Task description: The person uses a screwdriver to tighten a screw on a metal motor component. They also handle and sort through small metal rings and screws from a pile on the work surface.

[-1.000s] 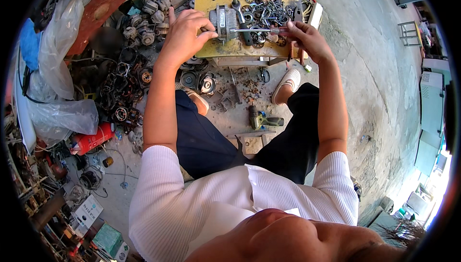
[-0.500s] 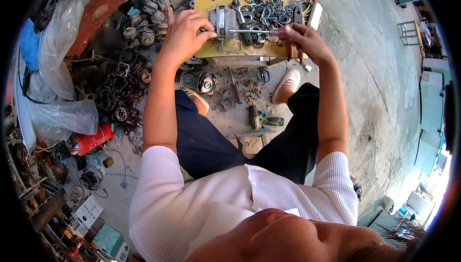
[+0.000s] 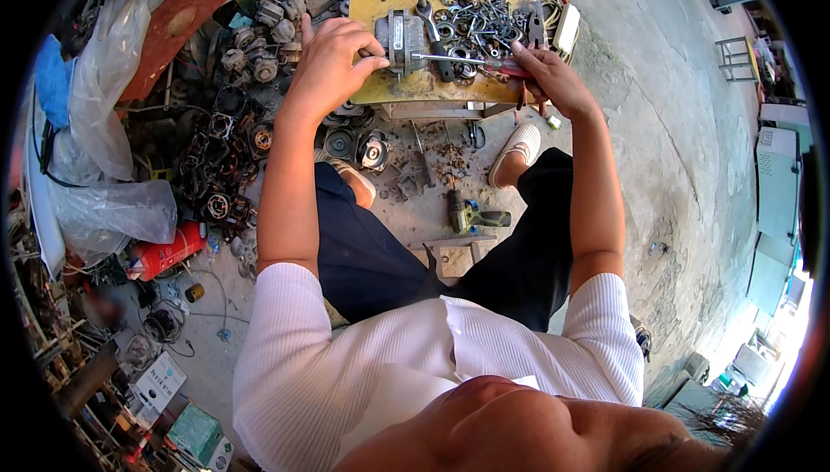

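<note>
On the yellow-topped bench [image 3: 367, 1] sits a grey finned metal housing [image 3: 405, 40], like a small motor or alternator body, with a pale label. My left hand [image 3: 335, 61] is at its left end, thumb and forefinger closed on its edge. A screwdriver [image 3: 501, 66] with a red see-through handle lies level in my right hand [image 3: 553, 79], whose fingers grip the handle's end. Its shank reaches left to the housing's right side, passing over a black-handled ratchet wrench [image 3: 435, 35]. The exact spot the tip touches is too small to make out.
Rings, bearings and small metal parts [image 3: 480, 22] heap beside the ratchet, with pliers [image 3: 536, 29] at their right. A white power strip [image 3: 566, 29] borders the bench. Below lie a green cordless drill [image 3: 475, 215] and scrap. Old motor parts [image 3: 229, 126] pile up at left.
My right hand has shifted slightly and its fingers have rolled around the screwdriver handle, which sits a little lower. My left hand and the housing stay in place.
</note>
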Action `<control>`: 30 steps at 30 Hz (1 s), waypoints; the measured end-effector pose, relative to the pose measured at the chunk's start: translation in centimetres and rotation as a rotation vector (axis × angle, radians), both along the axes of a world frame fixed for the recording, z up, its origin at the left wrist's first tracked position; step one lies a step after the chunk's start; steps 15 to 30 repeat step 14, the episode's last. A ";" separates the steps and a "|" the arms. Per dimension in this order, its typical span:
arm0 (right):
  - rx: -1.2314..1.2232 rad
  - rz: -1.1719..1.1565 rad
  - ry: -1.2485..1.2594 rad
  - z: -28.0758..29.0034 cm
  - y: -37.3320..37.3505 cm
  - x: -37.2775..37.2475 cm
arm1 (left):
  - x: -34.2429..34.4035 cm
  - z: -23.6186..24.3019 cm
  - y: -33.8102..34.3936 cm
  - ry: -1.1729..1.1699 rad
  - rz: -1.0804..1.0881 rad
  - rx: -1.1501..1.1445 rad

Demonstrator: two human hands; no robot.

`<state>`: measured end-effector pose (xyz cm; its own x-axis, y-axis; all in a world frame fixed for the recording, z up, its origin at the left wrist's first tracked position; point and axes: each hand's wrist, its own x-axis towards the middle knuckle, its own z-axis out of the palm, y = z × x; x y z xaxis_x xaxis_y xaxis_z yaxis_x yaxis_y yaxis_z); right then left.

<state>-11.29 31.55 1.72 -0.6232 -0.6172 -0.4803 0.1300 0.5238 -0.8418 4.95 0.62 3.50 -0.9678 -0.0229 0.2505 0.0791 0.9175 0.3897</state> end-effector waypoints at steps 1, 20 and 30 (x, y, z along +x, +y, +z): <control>0.017 0.022 0.002 -0.1 0.0 -0.1 | 0.0 0.0 0.0 -0.003 0.001 0.004; -0.200 0.084 0.194 -0.6 -0.4 0.7 | -0.1 0.5 0.2 -0.034 0.000 0.017; -0.200 0.084 0.194 -0.6 -0.4 0.7 | -0.1 0.5 0.2 -0.034 0.000 0.017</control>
